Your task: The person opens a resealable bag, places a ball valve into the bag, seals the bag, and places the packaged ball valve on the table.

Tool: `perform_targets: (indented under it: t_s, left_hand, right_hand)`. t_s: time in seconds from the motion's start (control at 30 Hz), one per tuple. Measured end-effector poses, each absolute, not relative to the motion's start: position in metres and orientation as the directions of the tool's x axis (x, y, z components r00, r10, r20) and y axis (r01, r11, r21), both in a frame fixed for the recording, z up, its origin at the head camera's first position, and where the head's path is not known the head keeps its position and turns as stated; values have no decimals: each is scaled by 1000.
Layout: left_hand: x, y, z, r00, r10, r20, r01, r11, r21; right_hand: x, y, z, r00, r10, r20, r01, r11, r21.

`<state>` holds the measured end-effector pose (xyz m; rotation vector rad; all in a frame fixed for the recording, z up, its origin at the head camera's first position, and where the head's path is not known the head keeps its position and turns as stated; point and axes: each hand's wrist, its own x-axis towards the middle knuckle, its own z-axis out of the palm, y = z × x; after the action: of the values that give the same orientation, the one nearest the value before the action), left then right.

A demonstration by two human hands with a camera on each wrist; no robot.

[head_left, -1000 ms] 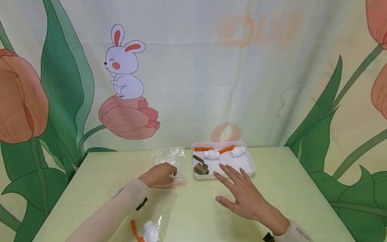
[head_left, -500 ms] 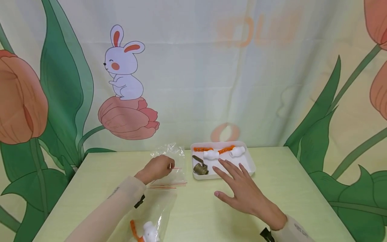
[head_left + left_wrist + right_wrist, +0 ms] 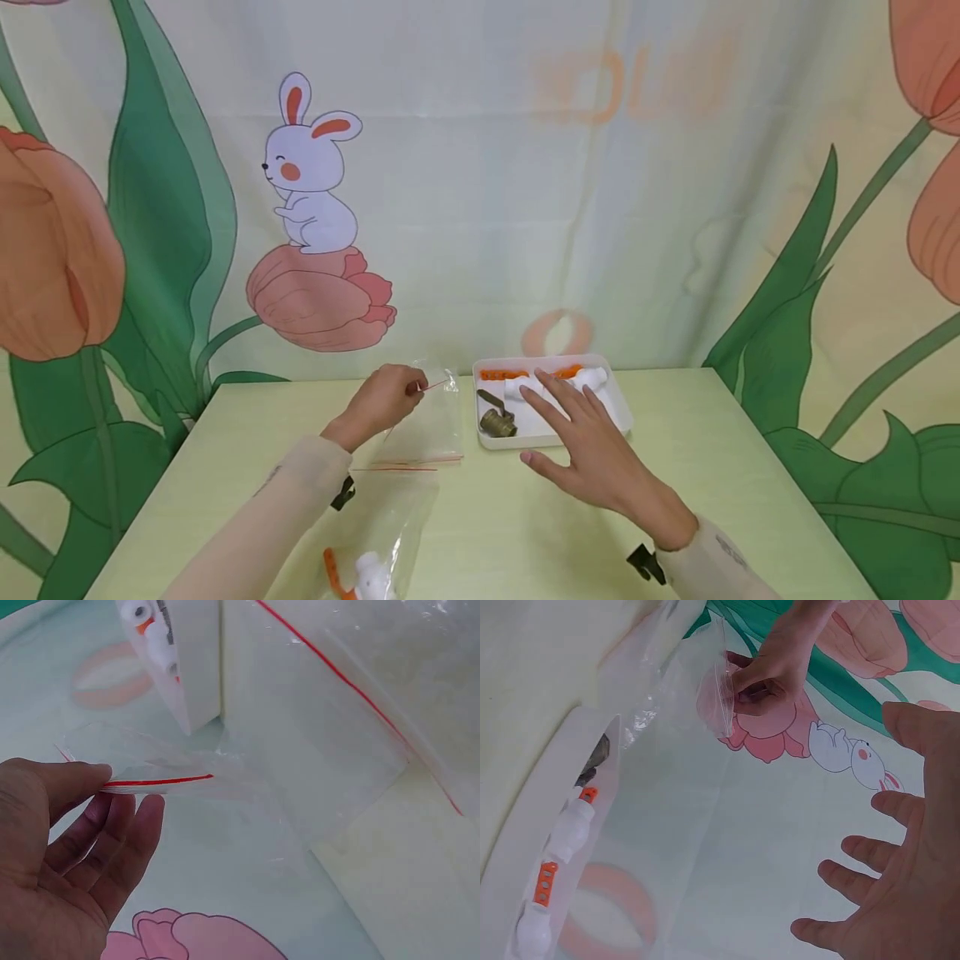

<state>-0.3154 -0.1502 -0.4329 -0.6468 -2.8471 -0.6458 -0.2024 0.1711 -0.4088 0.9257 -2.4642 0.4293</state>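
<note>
My left hand [image 3: 377, 406] pinches the red-striped zip edge of a clear zip-lock bag [image 3: 714, 697] between thumb and fingers, lifted off the table. In the left wrist view its red zip line [image 3: 161, 781] runs out from the fingertips. Another clear zip-lock bag [image 3: 423, 437] lies flat beneath it. My right hand [image 3: 600, 458] hovers near the front of a white tray [image 3: 536, 427], fingers spread, holding nothing. Inside the tray are a brass ball valve [image 3: 498, 423] with a lever and two white plastic ball valves [image 3: 591, 377] with orange handles [image 3: 504, 375].
Nearer the front of the table [image 3: 480, 533], a larger clear zip bag [image 3: 401, 508] contains a white valve [image 3: 371, 573] with an orange handle [image 3: 335, 571]. A curtain [image 3: 480, 208] printed with a rabbit and tulips hangs behind the table's back edge.
My left hand has risen and moved slightly left and back, lifting the pinched bag edge off the bag below. My right hand has drifted slightly left and away, over the tray's near part.
</note>
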Motion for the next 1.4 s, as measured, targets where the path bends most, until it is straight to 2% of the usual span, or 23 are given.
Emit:
perform_targets:
  t_s: [0.33, 0.7, 0.83, 1.0, 1.4]
  left_hand:
    - [-305, -153, -413, -905, 274, 325, 407, 777, 480]
    - [-288, -142, -394, -859, 234, 456, 472, 708, 526]
    - [-282, -135, -388, -841, 220, 494, 499, 666, 554]
    - [-274, -124, -383, -827, 167, 537, 507, 634, 584]
    - [-249, -94, -368, -746, 33, 665, 580, 523, 624]
  right_hand:
    - [-206, 167, -393, -669, -517, 534, -674, 725, -141]
    - [-210, 164, -380, -629, -496, 599, -706, 687, -173]
    - [-209, 160, -372, -638, -468, 612, -705, 674, -219]
    - [-208, 155, -366, -644, -434, 630, -703, 661, -263]
    - [-205, 143, -357, -640, -348, 685, -708, 612, -351]
